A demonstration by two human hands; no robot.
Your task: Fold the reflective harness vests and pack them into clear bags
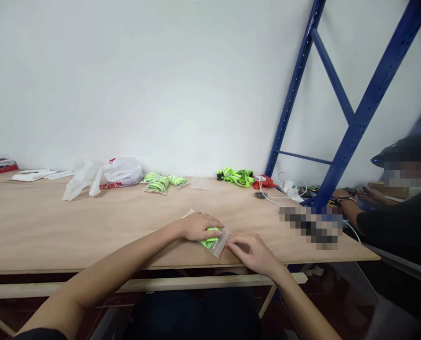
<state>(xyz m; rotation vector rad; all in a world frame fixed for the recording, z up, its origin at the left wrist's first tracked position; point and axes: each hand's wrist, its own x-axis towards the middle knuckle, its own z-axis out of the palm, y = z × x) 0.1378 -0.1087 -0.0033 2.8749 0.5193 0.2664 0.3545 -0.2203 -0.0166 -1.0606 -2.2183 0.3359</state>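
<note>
A clear zip-seal plastic bag (215, 249) with a folded neon-yellow reflective strap (209, 243) inside lies near the table's front edge. Across the top of it rests my left hand (200, 226), palm down, fingers stretched out over the bag and the thumb beside the strap. My right hand (250, 250) is at the bag's right end, thumb and fingertips pinched together on its edge. The left hand covers part of the bag, and the right fingertips hide the exact spot they grip.
Behind my hands are several packed bags of neon straps (157, 182), a flat clear bag (200, 182) and loose neon straps (236, 176). White plastic bags (122, 171) lie left. A blue shelf frame (345, 127), a cable (267, 196) and another person (401, 217) are at right.
</note>
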